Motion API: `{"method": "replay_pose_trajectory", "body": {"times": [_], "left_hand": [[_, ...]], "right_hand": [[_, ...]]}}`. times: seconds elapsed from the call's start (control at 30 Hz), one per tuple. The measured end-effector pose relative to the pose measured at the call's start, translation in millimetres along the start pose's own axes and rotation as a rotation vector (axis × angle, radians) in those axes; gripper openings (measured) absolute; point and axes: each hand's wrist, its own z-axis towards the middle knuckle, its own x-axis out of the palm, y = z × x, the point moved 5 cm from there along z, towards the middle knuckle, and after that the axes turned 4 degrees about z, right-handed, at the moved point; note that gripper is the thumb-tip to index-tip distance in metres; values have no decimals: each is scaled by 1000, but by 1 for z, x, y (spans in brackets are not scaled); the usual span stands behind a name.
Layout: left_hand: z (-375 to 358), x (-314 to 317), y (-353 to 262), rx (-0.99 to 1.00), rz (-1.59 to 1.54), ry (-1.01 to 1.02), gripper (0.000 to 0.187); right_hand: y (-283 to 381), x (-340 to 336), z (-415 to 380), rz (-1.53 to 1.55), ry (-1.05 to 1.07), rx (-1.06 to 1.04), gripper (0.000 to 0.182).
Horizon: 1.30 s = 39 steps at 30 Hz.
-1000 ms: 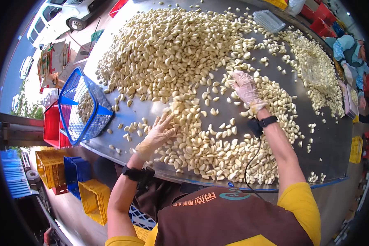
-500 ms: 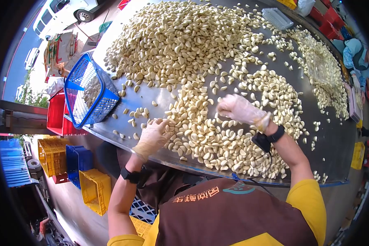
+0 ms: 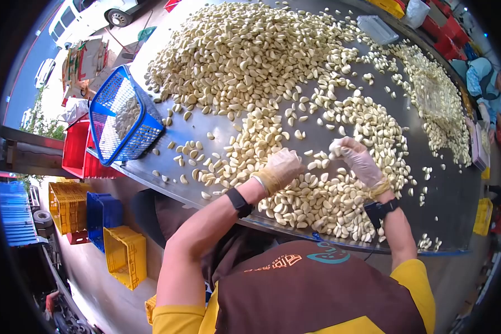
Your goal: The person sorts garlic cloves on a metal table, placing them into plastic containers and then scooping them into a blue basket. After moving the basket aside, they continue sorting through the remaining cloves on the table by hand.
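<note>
Peeled garlic cloves (image 3: 245, 55) lie in a large heap at the back of a metal table (image 3: 200, 128), with looser cloves spread toward the front edge. My left hand (image 3: 284, 168), in a thin whitish glove, is curled closed low over the front cloves; its fingertips are hidden. To its right, my gloved right hand (image 3: 362, 162) is raised slightly, thumb and fingers pinched around what looks like a pale garlic clove (image 3: 335, 148). A strip of bare metal shows between the hands.
A blue plastic basket (image 3: 150, 133) with cloves inside stands tilted at the table's left edge. A clear plastic tub (image 3: 377, 29) lies at the back right. Yellow crates (image 3: 125, 256) and a blue crate (image 3: 103, 214) stand on the floor at left. Another person (image 3: 481, 80) works at far right.
My left hand has swept right across the cloves, leaving a sparser patch behind it. My right hand has shifted right and turned its fingers up and inward.
</note>
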Motion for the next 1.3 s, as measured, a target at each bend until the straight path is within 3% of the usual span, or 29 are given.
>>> {"method": "replay_pose_trajectory", "body": {"times": [0.07,0.17,0.23,0.3,0.33,0.37,0.47,0.57,0.63,0.7,0.77,0.8,0.87,0.9,0.97,1.03,1.1,1.17,1.23,1.3], "left_hand": [[7,1,-13,101,137,-128,9],[20,18,-15,172,263,6,8],[23,16,-11,179,249,-27,6],[24,14,6,76,247,39,12],[22,1,20,17,-77,124,15],[12,-5,36,-57,-244,-14,15],[-40,-55,71,-434,-870,-298,17],[-105,-68,94,-836,-1451,-395,22],[-144,-36,92,-968,-1863,-354,23],[-153,-13,64,-849,-2192,-307,32],[-145,-35,31,-964,-2380,-391,36],[-148,-27,29,-893,-2486,-369,38],[-160,-1,36,-857,-2627,-362,39],[-164,2,44,-661,-2657,-388,33],[-178,-20,68,-578,-2601,-467,27],[-208,-56,114,-871,-2163,-725,27],[-244,-90,168,-915,-1914,-976,28],[-282,-118,223,-964,-1670,-1211,26],[-316,-141,293,-926,-1398,-1236,30],[-312,-181,322,-1033,-818,-1198,39]], "right_hand": [[12,-10,-14,164,-72,7,19],[22,-13,-18,233,-34,58,22],[20,1,-9,85,53,53,17],[3,45,-6,-388,192,241,17],[-7,60,-2,-714,264,-28,16],[-23,76,-1,-1030,331,-308,15],[-40,108,4,-1114,299,-362,11],[-33,118,22,-972,148,-476,10],[-10,148,27,-1076,85,-638,18],[-9,186,34,-1168,232,-714,26],[7,226,42,-883,460,-741,37],[13,229,53,-962,462,-802,44],[-2,206,108,-761,353,-626,38],[-13,192,134,-606,268,-506,36],[-28,174,165,-1097,212,-747,32],[-21,194,152,-1035,278,-878,25],[-21,200,118,-1328,423,-662,16],[-33,186,86,-1489,384,-551,17],[-48,174,61,-1558,327,-503,17],[-61,162,55,-1632,262,-450,16]]}}
